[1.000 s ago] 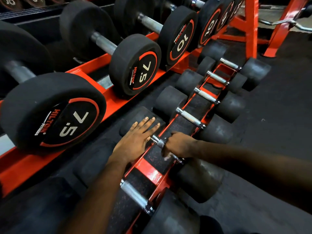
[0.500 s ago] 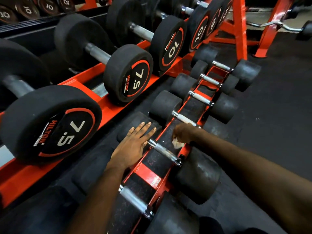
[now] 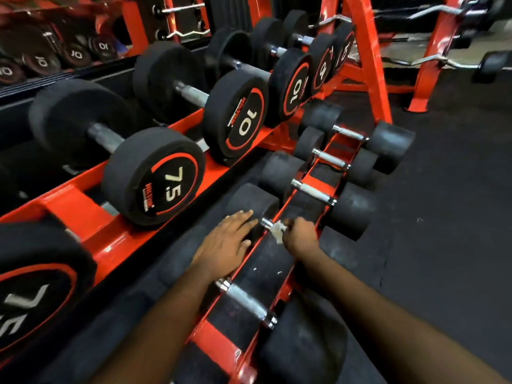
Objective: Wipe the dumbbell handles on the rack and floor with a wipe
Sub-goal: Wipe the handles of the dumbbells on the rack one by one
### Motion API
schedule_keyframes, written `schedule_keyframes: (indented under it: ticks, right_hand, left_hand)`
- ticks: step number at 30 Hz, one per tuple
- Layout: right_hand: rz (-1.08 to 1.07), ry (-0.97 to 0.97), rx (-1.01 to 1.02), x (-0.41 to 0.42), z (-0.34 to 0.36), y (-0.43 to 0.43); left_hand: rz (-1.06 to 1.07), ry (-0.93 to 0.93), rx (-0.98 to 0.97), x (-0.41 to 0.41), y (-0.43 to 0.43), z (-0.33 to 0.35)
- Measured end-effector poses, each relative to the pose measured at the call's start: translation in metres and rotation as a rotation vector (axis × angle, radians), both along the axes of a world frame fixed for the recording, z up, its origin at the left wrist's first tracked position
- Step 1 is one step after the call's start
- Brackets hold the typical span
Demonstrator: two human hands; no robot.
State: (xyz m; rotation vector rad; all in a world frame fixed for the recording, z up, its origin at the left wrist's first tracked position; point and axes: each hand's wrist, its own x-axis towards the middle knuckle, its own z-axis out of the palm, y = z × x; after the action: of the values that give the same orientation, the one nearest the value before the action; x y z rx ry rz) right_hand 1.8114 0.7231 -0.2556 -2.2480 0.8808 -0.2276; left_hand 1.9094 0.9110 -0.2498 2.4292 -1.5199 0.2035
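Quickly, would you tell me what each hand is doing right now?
Left hand: open, resting on a dumbbell head.
Right hand: closed around the wipe on a handle.

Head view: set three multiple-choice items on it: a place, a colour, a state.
1. The left hand rests on:
A. a black dumbbell head
B. the floor mat
C. a curl bar
2. The rack frame is:
A. blue
B. red
C. yellow
3. The right hand:
A. lies flat and empty
B. lifts a dumbbell
C. grips a white wipe at a handle
Answers: 1 A, it lies flat on the head; 2 B, the rails show red; 3 C, the wipe sticks out of its fist.
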Motion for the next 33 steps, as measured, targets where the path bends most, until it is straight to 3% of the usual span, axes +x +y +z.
schedule_keyframes:
  ticks: [3, 5, 8, 15, 19, 27, 33]
  right_hand:
    - [-0.177, -0.16, 0.051, 0.024, -0.003, -0.017]
    - [-0.162, -0.145, 0.044, 0.041, -0.011, -0.016]
    - [-0.048, -0.019, -0.146, 0.058, -0.037, 0.009]
    - [0.067, 0.032, -0.481, 0.039, -0.047, 0.019]
    - [0.068, -0.036, -0.436, 0.045, -0.046, 0.022]
    - [0.123, 0.091, -0.578, 0.019, -0.039, 0.019]
    - [0.201, 0.148, -0.508, 0.028, -0.032, 0.004]
  left_hand:
    - [-0.046, -0.049, 0.149, 0.031, -0.033, -0.006]
    - [-0.035, -0.022, 0.186, 0.045, -0.039, -0.011]
    - [-0.037, -0.008, 0.214, 0.054, -0.043, -0.023]
    - [-0.018, 0.017, 0.163, 0.053, -0.044, -0.025]
    - [-0.016, 0.012, 0.169, 0.052, -0.044, -0.025]
    - [0.016, 0.027, 0.18, 0.051, -0.045, -0.024]
    - [0.031, 0.036, 0.184, 0.049, -0.045, -0.022]
